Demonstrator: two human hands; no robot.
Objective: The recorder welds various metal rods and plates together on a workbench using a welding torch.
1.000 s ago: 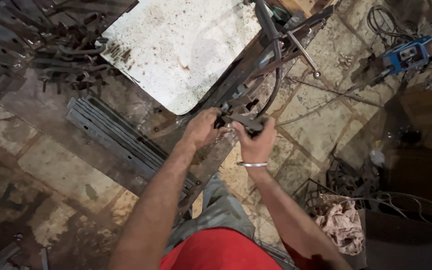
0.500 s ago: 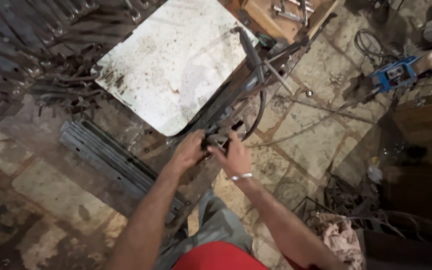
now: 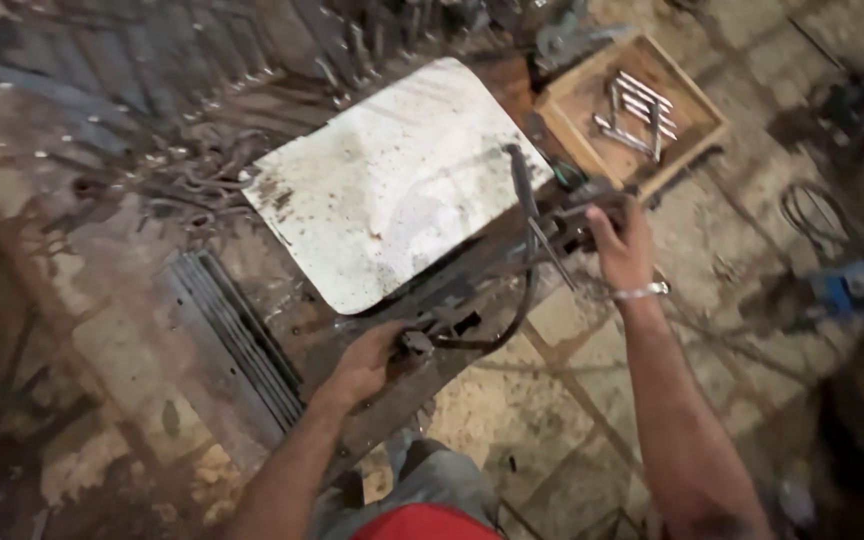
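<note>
The left hand (image 3: 362, 365) is closed around a small dark metal fitting (image 3: 414, 343) at the near edge of the rusty steel worktop (image 3: 452, 290), beside the scuffed white rounded metal sheet (image 3: 392, 190). The right hand (image 3: 620, 245) grips the dark clamp-like assembly (image 3: 574, 215) farther along, below a wooden tray of steel rods (image 3: 632, 105). This looks like setting the mechanism, which calls for both grips holding firm.

Your hands: two, the left hand (image 3: 364, 366) and the right hand (image 3: 620, 247), both at the dark metal rig.
White metal sheets: one (image 3: 392, 185).
Wooden trays: one (image 3: 687, 135).
Silver tools in that tray: several, too blurred to count.
Ribbed metal strips: one (image 3: 237, 335).
Bracelets: one (image 3: 640, 292), on your right wrist.
</note>
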